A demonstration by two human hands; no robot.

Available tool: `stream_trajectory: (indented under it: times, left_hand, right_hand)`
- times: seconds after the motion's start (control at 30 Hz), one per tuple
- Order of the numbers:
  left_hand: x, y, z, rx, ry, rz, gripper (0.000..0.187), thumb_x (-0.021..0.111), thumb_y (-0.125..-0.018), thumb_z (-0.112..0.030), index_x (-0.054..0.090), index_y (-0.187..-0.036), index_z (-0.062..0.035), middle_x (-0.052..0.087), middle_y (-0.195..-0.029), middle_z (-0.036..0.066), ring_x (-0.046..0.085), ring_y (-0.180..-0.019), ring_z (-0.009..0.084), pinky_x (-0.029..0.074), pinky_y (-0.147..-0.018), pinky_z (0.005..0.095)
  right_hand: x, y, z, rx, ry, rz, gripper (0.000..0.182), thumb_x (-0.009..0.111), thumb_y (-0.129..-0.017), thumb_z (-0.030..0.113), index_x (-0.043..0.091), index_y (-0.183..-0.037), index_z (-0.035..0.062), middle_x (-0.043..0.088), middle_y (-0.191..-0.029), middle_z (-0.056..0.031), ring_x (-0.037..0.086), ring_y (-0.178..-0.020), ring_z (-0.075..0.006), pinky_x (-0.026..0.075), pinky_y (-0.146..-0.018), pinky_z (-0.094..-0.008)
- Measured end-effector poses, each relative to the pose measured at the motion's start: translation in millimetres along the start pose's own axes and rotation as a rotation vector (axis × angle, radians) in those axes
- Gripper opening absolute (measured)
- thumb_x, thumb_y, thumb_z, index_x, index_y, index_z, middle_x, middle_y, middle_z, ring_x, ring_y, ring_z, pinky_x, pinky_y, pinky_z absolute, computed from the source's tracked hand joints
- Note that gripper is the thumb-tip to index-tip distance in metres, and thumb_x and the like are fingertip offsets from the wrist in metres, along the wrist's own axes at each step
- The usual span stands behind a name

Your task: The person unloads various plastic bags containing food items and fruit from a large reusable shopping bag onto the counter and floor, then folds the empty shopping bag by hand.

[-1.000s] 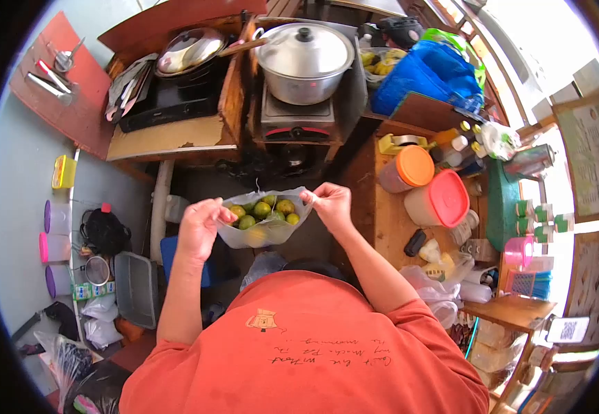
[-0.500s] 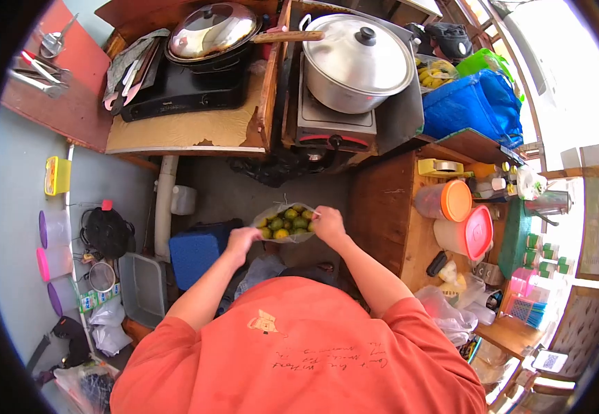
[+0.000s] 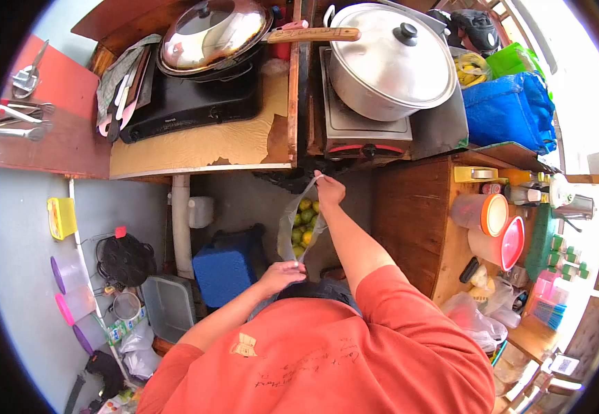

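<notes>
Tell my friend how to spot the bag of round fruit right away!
Find the big red-orange shirt. Just above it in the picture, the left hand and right hand hold a clear plastic bag. Unlike the blue box to its left, it's see-through, with round green and yellow fruit showing inside.

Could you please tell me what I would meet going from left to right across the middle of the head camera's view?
Yellow container, round black item, pale pipe, blue box, plastic bag of green and yellow fruit, orange-lidded container.
</notes>
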State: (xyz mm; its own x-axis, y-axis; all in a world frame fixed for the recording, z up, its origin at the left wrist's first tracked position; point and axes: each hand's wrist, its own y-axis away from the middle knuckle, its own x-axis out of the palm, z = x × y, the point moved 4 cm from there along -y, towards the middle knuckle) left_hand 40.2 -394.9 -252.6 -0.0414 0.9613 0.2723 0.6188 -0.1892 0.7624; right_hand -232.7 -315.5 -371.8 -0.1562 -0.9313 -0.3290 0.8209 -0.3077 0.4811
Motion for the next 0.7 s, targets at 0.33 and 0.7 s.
stream_trajectory:
  times: [0.33,0.7]
  left_hand:
    - [-20,-36,3,-0.017,0.028,0.066,0.044,0.070,-0.094,-0.014,0.058,-0.134,-0.0034,0.064,-0.125,0.008,0.065,-0.113,0.0179,0.049,-0.100,0.0316]
    - [-24,-67,18,-0.156,0.442,0.071,0.050,0.065,-0.096,-0.018,0.046,-0.142,-0.0131,0.055,-0.128,0.007,0.059,-0.123,0.0209,0.045,-0.104,0.0404]
  right_hand:
    - [74,-22,24,-0.223,0.167,0.131,0.018,0.080,-0.085,0.017,0.081,-0.096,0.0031,0.077,-0.084,-0.0130,0.073,-0.076,-0.0180,0.055,-0.070,-0.0328]
    - [79,-48,-1,0.256,0.075,0.724,0.033,0.062,-0.096,0.016,0.063,-0.128,0.0063,0.068,-0.119,-0.0104,0.064,-0.110,-0.0240,0.048,-0.099,-0.0471]
